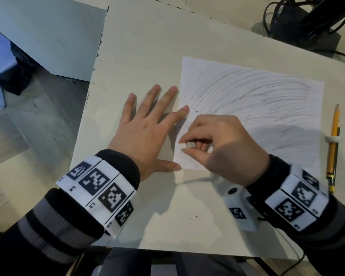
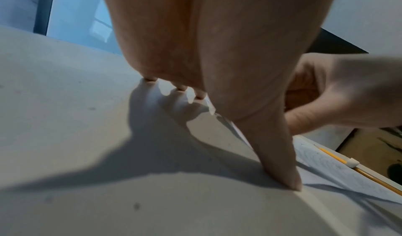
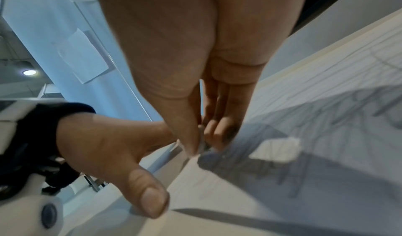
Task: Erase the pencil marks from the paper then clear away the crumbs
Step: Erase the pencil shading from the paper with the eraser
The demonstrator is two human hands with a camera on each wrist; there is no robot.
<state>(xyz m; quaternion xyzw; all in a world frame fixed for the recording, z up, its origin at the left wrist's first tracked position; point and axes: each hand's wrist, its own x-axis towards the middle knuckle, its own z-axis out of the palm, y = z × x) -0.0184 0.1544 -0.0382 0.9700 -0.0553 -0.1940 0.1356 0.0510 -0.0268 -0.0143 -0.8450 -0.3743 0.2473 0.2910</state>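
A white sheet of paper (image 1: 267,100) covered in grey pencil scribbles lies on the table. Dark eraser crumbs (image 1: 189,96) speckle its left part. My left hand (image 1: 147,124) lies flat with fingers spread; its forefinger and thumb tips press the sheet's left edge. My right hand (image 1: 217,140) pinches a small white eraser (image 1: 188,145) between thumb and fingers at the paper's lower left corner. In the right wrist view the eraser (image 3: 203,147) touches the paper (image 3: 282,179) under my thumb tip. The left wrist view shows my left thumb (image 2: 280,162) at the paper's edge (image 2: 326,167).
A yellow pencil (image 1: 334,146) with a white grip ring lies to the right of the paper. The white table (image 1: 147,46) ends in a chipped edge on the left, with floor beyond. Black cables and a dark base (image 1: 299,22) sit at the far right.
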